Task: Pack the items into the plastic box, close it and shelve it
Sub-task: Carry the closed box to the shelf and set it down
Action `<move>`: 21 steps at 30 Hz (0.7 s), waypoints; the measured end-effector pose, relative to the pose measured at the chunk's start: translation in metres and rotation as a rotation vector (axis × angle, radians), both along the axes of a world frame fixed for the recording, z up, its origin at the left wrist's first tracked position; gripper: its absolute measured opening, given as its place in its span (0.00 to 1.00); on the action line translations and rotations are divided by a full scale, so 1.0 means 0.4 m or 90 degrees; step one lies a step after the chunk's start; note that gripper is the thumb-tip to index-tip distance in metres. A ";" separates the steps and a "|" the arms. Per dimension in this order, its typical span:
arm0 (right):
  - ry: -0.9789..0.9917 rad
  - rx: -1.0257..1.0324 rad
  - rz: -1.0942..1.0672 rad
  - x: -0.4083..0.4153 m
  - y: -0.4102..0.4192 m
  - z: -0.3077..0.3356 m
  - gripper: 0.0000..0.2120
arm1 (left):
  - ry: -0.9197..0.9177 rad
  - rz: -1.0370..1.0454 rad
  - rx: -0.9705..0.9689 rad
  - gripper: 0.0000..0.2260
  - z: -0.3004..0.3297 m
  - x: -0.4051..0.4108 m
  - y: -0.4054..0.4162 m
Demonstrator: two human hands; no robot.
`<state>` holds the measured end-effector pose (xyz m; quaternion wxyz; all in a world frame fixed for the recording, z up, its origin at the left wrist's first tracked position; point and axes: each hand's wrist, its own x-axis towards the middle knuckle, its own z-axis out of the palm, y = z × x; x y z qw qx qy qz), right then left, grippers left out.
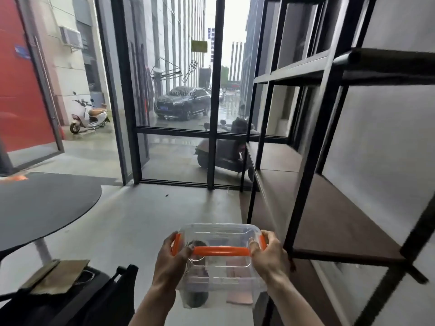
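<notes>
A clear plastic box (219, 276) with an orange handle (221, 251) and orange side clips hangs in front of me, lid on. My left hand (173, 260) grips its left end and my right hand (268, 255) grips its right end. Through the walls I make out a dark round item, a metal ring and some pinkish flat pieces. The black metal shelf unit (306, 203) with brown boards stands just to the right of the box.
A round black table (42, 208) is at the left. A black bag (77, 300) with a brown paper bag (56, 276) on it lies at lower left. Glass wall and open door are ahead, with scooters and a car outside. Grey floor lies between.
</notes>
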<state>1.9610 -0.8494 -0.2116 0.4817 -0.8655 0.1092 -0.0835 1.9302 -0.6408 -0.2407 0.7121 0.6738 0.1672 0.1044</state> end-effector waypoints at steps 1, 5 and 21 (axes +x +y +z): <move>0.004 0.003 0.000 0.079 0.027 0.004 0.19 | 0.004 0.005 -0.001 0.29 -0.002 0.080 0.024; 0.008 0.015 -0.005 0.380 0.115 0.043 0.20 | 0.015 0.019 0.011 0.29 0.019 0.394 0.114; 0.043 0.038 -0.067 1.430 0.161 -0.005 0.20 | 0.045 -0.029 0.098 0.28 0.003 1.489 0.167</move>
